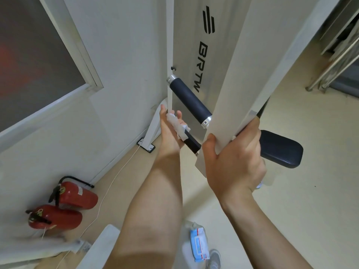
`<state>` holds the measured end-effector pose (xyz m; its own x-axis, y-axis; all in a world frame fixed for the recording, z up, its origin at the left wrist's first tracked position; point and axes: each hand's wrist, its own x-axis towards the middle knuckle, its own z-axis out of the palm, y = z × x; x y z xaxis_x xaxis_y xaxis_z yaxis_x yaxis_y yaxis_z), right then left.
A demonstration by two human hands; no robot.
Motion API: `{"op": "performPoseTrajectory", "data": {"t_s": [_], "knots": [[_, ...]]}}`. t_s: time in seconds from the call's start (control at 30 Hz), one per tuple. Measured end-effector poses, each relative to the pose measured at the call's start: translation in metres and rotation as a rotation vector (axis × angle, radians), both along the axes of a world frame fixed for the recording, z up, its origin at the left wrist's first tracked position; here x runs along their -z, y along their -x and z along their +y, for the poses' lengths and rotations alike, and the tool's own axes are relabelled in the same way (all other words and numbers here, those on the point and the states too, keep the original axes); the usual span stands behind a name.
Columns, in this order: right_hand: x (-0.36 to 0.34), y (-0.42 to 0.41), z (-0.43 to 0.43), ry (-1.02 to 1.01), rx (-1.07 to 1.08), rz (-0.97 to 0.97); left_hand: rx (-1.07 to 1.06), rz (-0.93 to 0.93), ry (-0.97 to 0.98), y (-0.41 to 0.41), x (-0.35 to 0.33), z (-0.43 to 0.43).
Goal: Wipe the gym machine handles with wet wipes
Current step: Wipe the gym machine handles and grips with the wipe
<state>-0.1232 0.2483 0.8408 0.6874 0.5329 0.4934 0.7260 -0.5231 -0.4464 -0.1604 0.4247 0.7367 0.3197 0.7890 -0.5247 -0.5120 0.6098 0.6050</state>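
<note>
The white gym machine (pixel 194 45) fills the upper middle of the view, its upright panel printed with black lettering and a slanted white frame arm (pixel 250 74) crossing in front of it. A dark padded rest (pixel 279 148) sticks out to the right of that arm's lower end. On the floor by the left wall lie two red fire extinguishers (pixel 64 208), side by side, with a thin white cable (pixel 108 191) running along the floor past them toward the machine's base. An upper black handle (pixel 189 100) with silver end caps juts from the frame arm toward the left, bare and untouched. The right hand (pixel 233 162) is closed around the lower edge of the frame arm, thumb on the near face and fingers wrapped behind it. The left hand (pixel 171 131) curls partly closed around the lower black handle (pixel 192 143), pressing a folded white wet wipe (pixel 179 128) against the handle's far end. At the bottom edge, near the person's shoe (pixel 214 259), a blue and white pack of wipes (pixel 199 243) lies on a white surface.
</note>
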Motion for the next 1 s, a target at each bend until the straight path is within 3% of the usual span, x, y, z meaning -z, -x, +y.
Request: {"op": "performPoseTrajectory", "data": {"t_s": [0.1, 0.27, 0.33, 0.43, 0.57, 0.7, 0.87, 1.0], "knots": [[0.0, -0.002, -0.002, 0.001, 0.026, -0.026, 0.029, -0.181, 0.101, -0.009, 0.022, -0.028], [-0.002, -0.005, -0.002, -0.02, 0.021, -0.025, 0.14, 0.084, -0.089, -0.023, 0.045, -0.061], [-0.002, -0.003, -0.003, -0.017, 0.012, -0.011, 0.178, 0.198, -0.084, -0.014, 0.011, -0.074], [-0.007, 0.002, -0.009, -0.001, -0.035, 0.076, 0.205, 0.247, -0.138, 0.002, 0.01, -0.083], [-0.019, 0.012, -0.019, 0.001, -0.076, 0.136, 0.222, 0.466, -0.163, 0.022, -0.001, -0.095], [-0.025, 0.016, -0.032, 0.021, -0.188, 0.156, 0.127, 0.456, -0.181, 0.034, -0.005, -0.114], [-0.012, 0.004, -0.045, 0.077, -0.266, 0.041, -0.084, 0.457, -0.004, 0.041, 0.001, -0.132], [0.0, -0.009, -0.052, 0.076, -0.287, -0.011, -0.402, 0.743, 0.079, 0.058, -0.001, -0.149]]}}
